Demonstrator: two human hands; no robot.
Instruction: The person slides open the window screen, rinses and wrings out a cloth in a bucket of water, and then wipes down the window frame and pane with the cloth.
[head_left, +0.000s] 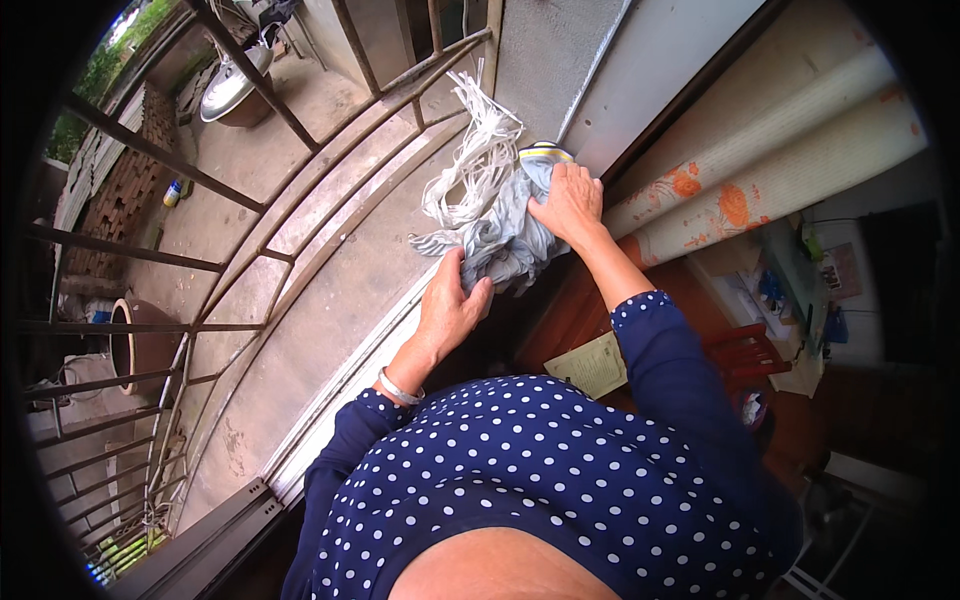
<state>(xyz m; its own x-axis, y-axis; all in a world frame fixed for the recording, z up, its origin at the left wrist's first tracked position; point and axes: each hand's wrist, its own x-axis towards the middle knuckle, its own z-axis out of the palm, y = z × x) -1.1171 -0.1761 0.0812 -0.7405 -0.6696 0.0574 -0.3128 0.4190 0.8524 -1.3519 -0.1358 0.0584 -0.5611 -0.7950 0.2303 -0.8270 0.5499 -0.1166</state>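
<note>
A crumpled light grey-blue cloth (499, 244) lies over the window's sliding track, at the inner edge of the sill. My left hand (450, 304) holds its lower left part between thumb and fingers. Higher up and to the right, my right hand (571, 202) grips the cloth beside a rounded end (546, 155) with yellow, white and dark stripes. A tangled bundle of white plastic strips (476, 154) rests on the sill just beyond the cloth, near the wall.
Bent metal window bars (292, 259) enclose the concrete sill (300, 360). A white window track (352, 382) runs along its inner edge. A patterned curtain (750, 187) hangs at the right, with a red plastic chair (746, 351) below. Outside stands a large brown pot (141, 349).
</note>
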